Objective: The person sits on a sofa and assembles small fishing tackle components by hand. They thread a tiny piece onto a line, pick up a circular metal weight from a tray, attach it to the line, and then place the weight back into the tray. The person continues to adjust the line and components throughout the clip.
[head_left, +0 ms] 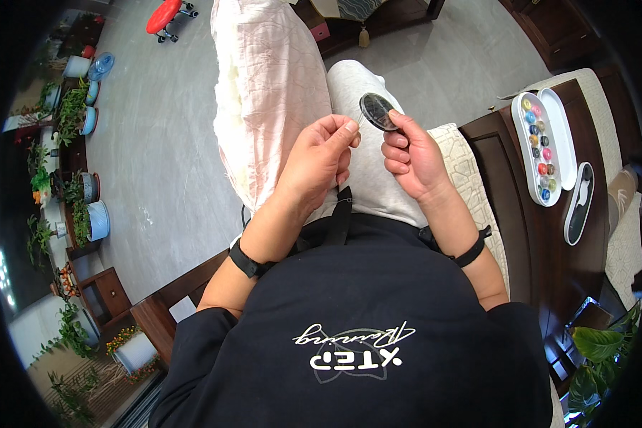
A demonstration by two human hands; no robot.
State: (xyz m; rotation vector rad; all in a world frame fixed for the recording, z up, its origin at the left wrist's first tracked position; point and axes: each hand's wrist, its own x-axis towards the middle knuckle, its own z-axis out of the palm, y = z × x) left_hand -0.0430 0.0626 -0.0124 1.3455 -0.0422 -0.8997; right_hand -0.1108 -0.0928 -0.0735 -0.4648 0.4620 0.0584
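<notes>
Above my lap, my right hand (415,153) grips a flat round dark disc with a black rim (378,112), thumb on its face. My left hand (319,155) is closed in a pinch just left of the disc. Between its fingertips is something thin, like a needle (359,123), reaching to the disc's edge; it is too fine to make out fully. A pale pink cloth (267,93) with a frayed, padded-looking left edge lies over my left leg. My right leg in light grey trousers (357,157) is below both hands.
On the dark wooden surface (506,153) to my right lie an open white case (524,167) of colourful thread spools and a small white-rimmed oval case (579,207). A red wheeled stool (165,16) stands at the far left. Potted plants (75,107) line the left side.
</notes>
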